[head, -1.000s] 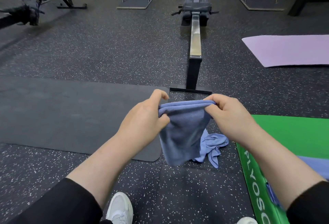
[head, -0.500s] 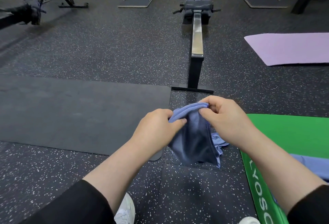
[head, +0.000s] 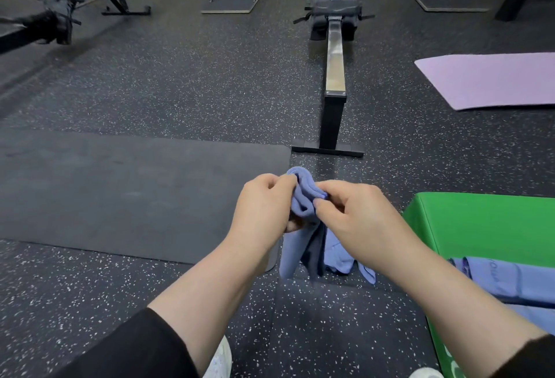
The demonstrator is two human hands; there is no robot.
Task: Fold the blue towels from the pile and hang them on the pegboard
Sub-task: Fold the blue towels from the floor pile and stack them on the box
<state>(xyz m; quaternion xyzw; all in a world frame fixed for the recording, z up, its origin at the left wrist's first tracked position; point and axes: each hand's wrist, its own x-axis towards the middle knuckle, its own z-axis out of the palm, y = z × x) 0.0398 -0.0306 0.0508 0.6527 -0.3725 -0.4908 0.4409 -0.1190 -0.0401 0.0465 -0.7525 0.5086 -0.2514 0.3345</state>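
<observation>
Most of the view is taken up by speckled black floor (head: pixel 186 83), on which a dark mat (head: pixel 120 194) is laid at the left and a rowing machine (head: pixel 335 71) stands at the far centre. A green box (head: pixel 486 227) is seen at the near right, with blue towels (head: pixel 510 281) draped over it. A blue towel (head: pixel 303 197) is held bunched in mid-air, near centre: the left hand (head: pixel 264 212) has its grip closed around it, and its top fold is pinched by the right hand (head: pixel 357 221).
</observation>
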